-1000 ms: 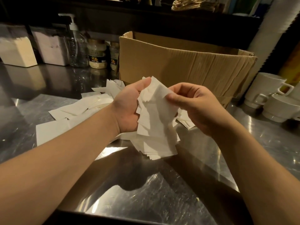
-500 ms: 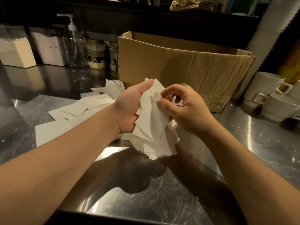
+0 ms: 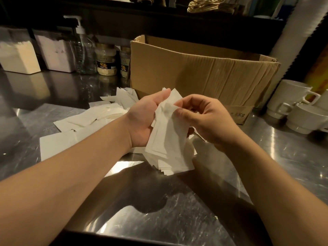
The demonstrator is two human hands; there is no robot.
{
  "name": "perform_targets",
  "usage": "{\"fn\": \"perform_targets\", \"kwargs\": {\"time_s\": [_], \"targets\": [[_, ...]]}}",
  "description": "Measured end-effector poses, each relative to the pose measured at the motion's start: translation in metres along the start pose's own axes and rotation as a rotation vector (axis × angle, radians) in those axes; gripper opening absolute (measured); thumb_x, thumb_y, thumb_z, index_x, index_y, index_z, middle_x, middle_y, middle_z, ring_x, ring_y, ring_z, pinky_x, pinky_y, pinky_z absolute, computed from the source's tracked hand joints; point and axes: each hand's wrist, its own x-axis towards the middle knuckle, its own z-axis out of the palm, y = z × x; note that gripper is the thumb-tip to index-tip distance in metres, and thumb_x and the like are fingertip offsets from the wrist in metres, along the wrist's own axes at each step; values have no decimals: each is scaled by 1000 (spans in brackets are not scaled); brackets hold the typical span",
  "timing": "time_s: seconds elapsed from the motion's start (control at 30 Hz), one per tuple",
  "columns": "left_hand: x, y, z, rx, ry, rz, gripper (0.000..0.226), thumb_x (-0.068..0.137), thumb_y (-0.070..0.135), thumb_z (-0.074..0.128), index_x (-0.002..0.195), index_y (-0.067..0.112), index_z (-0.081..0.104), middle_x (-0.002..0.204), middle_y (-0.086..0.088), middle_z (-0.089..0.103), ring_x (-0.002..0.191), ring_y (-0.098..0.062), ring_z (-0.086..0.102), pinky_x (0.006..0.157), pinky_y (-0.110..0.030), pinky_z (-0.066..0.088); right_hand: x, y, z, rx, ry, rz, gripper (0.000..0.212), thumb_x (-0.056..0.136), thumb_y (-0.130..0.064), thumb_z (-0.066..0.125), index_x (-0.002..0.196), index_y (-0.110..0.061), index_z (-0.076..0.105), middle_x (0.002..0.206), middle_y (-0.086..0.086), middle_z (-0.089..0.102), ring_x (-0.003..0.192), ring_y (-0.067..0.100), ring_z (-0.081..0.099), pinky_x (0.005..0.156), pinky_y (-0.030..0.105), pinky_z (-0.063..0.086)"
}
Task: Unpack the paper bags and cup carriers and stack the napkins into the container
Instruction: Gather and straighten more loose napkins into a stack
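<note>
1. The left hand [image 3: 143, 121] cups a thick wad of napkins [image 3: 168, 144] from behind, thumb up along its top edge, fingers hidden by the paper.
2. The right hand [image 3: 204, 119] pinches the front napkin near its top between thumb and curled fingers.
3. The wad hangs just above the steel counter [image 3: 177, 219]; its lower edges fan out unevenly.
4. More loose napkins [image 3: 85, 125] lie spread on the counter behind the left wrist, partly covered by the arm.
5. A cardboard box [image 3: 200, 71] stands open behind the hands; its inside cannot be seen.
6. White cups [image 3: 298, 107] are stacked at the right, cut by the edge.
7. A pump bottle [image 3: 83, 47], jars [image 3: 106, 61] and tubs [image 3: 17, 55] line the dim back wall.
</note>
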Motion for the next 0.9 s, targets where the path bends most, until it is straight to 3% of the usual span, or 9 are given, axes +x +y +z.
{"fn": "perform_targets", "kwargs": {"time_s": [0.1, 0.23, 0.5, 0.67, 0.9], "targets": [[1, -1, 0, 24, 25, 9, 56, 102, 65, 36, 128, 26, 67, 113, -12, 75, 101, -33, 75, 88, -50, 60, 1, 5, 9, -150, 85, 16, 11, 93, -24, 71, 104, -24, 73, 106, -8, 65, 94, 16, 67, 61, 26, 62], [1, -1, 0, 47, 9, 17, 55, 102, 64, 34, 129, 28, 65, 110, -10, 75, 102, -32, 74, 88, -50, 60, 2, 6, 10, -292, 45, -12, 23, 91, -30, 74, 112, -35, 67, 115, -12, 62, 99, 12, 63, 67, 25, 63], [-1, -2, 1, 71, -39, 0, 56, 101, 65, 35, 139, 31, 57, 121, -11, 71, 114, -34, 69, 95, -51, 58, 1, -1, -1, -155, 7, 60, 7, 95, -17, 69, 102, -18, 68, 102, -3, 70, 89, 18, 71, 68, 36, 65], [-2, -1, 2, 99, -36, 1, 55, 102, 64, 33, 137, 30, 58, 114, -8, 71, 109, -31, 68, 91, -47, 59, 2, 1, 2, -287, -25, 11, 24, 89, -22, 76, 111, -26, 69, 110, -13, 67, 103, 12, 66, 87, 34, 62], [0, -3, 2, 115, -21, 0, 54, 101, 63, 36, 134, 28, 62, 117, -10, 70, 113, -33, 67, 96, -49, 57, 3, 3, 5, -343, -26, 17, 31, 86, -22, 79, 114, -26, 65, 110, -9, 67, 103, 16, 67, 86, 40, 62]]}}
